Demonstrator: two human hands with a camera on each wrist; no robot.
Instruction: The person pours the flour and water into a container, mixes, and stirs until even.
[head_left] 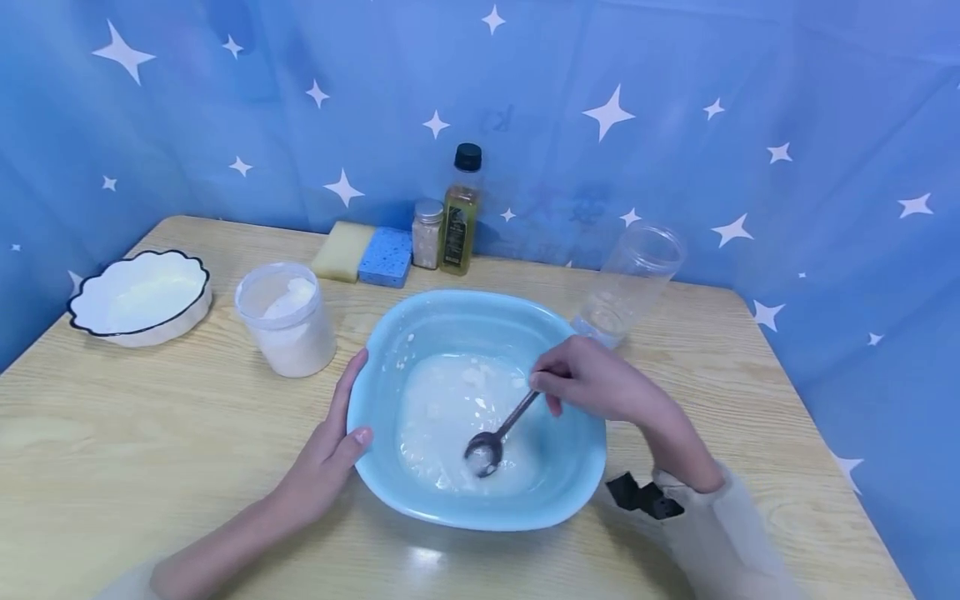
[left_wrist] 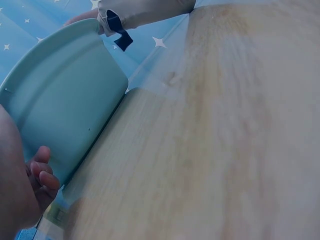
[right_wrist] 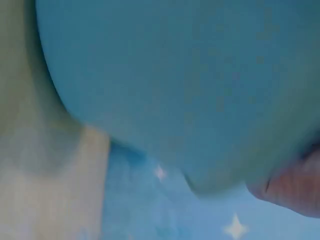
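— Stirring, I judge: the right hand (head_left: 592,385) pinches the spoon (head_left: 498,433) handle between thumb and curled fingers, and the spoon's bowl sits in the white mix (head_left: 457,417) at about 5 o'clock of the puddle.

— And the other hand?

— The left hand (head_left: 333,442) braces the basin (head_left: 480,508) at its 9 o'clock rim, thumb over the edge, fingers fairly straight along the outer wall. The left wrist view shows fingertips (left_wrist: 42,175) lying against that wall.

— Where does the basin stand?

— Mid-table (head_left: 150,467), near the front edge. A powder jar (head_left: 287,321) is at its 10 o'clock, an empty jar (head_left: 633,279) at 1 o'clock, both apart from it.

— What does the next move call for?

— My guess: lumps float near 12 o'clock, so the spoon needs sweeping through them while the left hand keeps the basin from sliding. The right wrist view is too blurred to add anything.
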